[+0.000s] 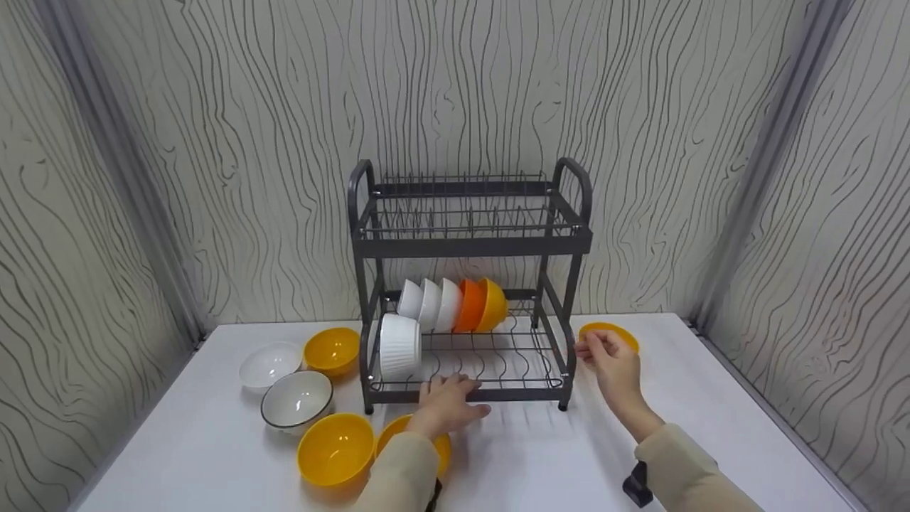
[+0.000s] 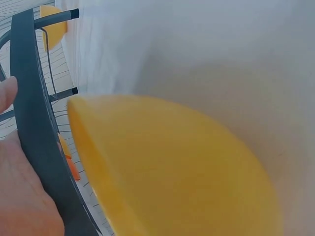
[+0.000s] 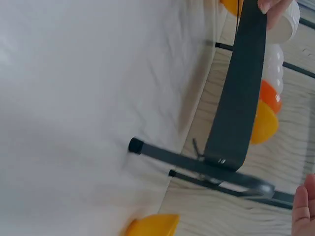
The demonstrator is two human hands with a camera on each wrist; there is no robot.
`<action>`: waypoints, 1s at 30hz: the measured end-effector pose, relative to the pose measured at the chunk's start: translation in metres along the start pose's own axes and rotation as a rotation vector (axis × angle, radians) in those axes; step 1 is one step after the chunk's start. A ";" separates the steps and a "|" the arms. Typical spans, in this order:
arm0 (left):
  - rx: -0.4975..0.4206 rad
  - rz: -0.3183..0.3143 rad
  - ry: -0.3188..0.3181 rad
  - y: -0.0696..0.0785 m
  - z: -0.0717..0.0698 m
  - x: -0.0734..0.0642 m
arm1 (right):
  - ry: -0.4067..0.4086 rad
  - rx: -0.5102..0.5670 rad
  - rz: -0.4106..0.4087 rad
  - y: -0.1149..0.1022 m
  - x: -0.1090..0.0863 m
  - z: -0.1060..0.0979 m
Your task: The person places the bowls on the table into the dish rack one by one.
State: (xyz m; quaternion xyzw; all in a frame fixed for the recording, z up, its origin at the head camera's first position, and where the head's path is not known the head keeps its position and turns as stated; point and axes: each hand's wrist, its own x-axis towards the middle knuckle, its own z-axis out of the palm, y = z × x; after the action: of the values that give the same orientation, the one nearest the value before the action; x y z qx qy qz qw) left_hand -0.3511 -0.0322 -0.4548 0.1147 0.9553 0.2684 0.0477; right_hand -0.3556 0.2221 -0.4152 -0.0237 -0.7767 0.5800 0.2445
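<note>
Grey rack (image 1: 473,247) touches left hand (image 1: 446,404), grip wide; right hand (image 1: 617,368), grip slack, hovers by a yellow bowl (image 3: 153,226)

Lit brightly and evenly in the head view, seemingly from overhead, with soft shadows on the table (image 1: 526,462) beneath the rack (image 1: 473,247) and small glints inside the front yellow bowl (image 1: 335,449). Visibly stretched toward the corners. Soft and poorly focused on the nearest bowl (image 2: 172,167) in the left wrist view. Dimmer, greyer and hazier in the right wrist view.
</note>
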 end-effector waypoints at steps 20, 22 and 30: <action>0.054 0.037 -0.073 0.019 0.015 0.000 | -0.191 -0.718 0.136 0.090 0.032 -0.058; 0.056 0.037 -0.080 0.022 0.016 0.000 | -0.232 -0.769 0.136 0.092 0.034 -0.060; 0.049 0.054 -0.076 0.029 0.015 -0.002 | -0.286 -0.959 0.091 0.098 0.033 -0.064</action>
State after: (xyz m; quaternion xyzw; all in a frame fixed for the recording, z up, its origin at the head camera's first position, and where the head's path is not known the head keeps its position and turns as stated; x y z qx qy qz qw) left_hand -0.3416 -0.0005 -0.4525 0.1517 0.9556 0.2418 0.0738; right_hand -0.3826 0.3210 -0.4799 -0.0874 -0.9797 0.1654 0.0717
